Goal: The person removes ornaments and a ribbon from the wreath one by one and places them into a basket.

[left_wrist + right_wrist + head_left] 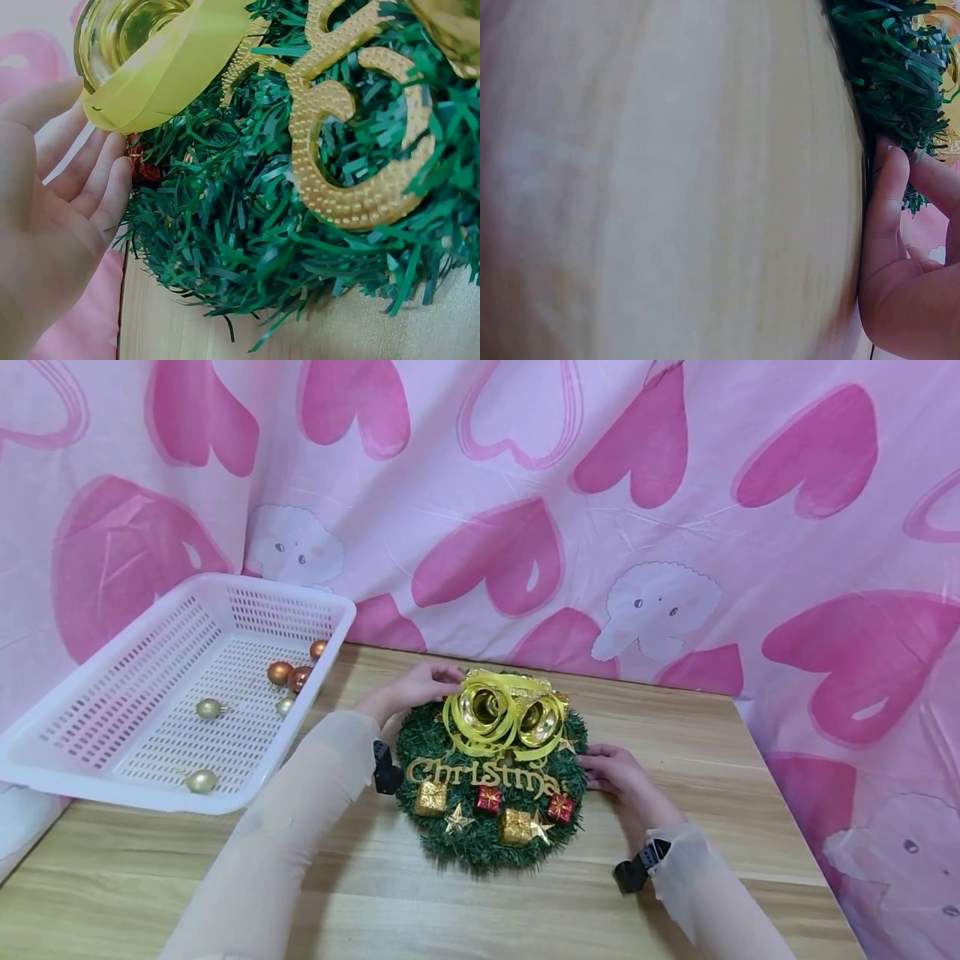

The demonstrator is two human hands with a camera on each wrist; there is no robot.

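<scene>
A green Christmas wreath (483, 847) lies on the wooden table, with gold "Christmas" lettering (480, 774) across it. Two gold bells (483, 708) with yellow ribbon (161, 86) sit at its top. Small gold and red gift boxes (516, 827) and gold stars (459, 817) decorate the lower half. My left hand (420, 685) is at the upper left edge; in the left wrist view its fingers are fairly straight, fingertips right at the ribbon and greenery. On the right side, my right hand (618, 774) pinches the wreath's edge between thumb and finger, its tips partly hidden by greenery.
To the left stands a white plastic basket (142, 793) with several ornament balls inside, some gold (201, 781), some copper-brown (280, 673). A pink heart-patterned curtain (480, 552) hangs right behind the table (420, 918). The table's right edge runs beyond my right arm.
</scene>
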